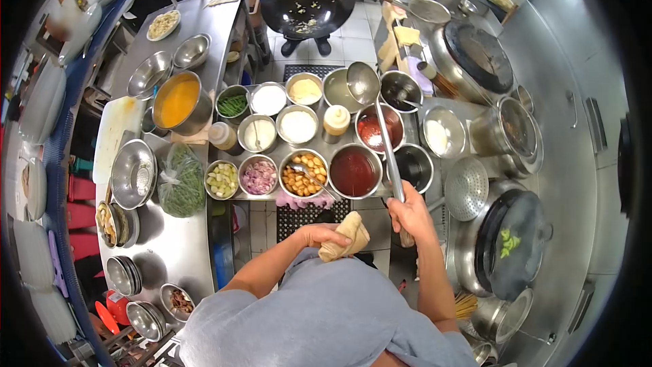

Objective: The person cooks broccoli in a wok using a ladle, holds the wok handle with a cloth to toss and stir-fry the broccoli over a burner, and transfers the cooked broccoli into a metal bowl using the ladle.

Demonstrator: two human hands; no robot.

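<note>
My right hand (411, 213) is closed round the lower handle of a long metal ladle (364, 84). The ladle's bowl is over the back of the seasoning tubs, between a pot of pale liquid (337, 90) and a tub with a spoon (401, 90). Below the handle sit a tub of dark red sauce (355, 171), a tub of red chili sauce (377, 129) and a tub of dark liquid (410, 168). In front of my body, my left hand (326, 236) grips a folded beige cloth (345, 236).
Several tubs hold garlic cloves (304, 175), chopped red onion (259, 177) and white powder (297, 126). To the right, a smoky wok (519, 265) carries green pieces beside a perforated strainer (467, 189). Another person stands opposite with a large wok (309, 10). Metal bowls (134, 173) line the left counter.
</note>
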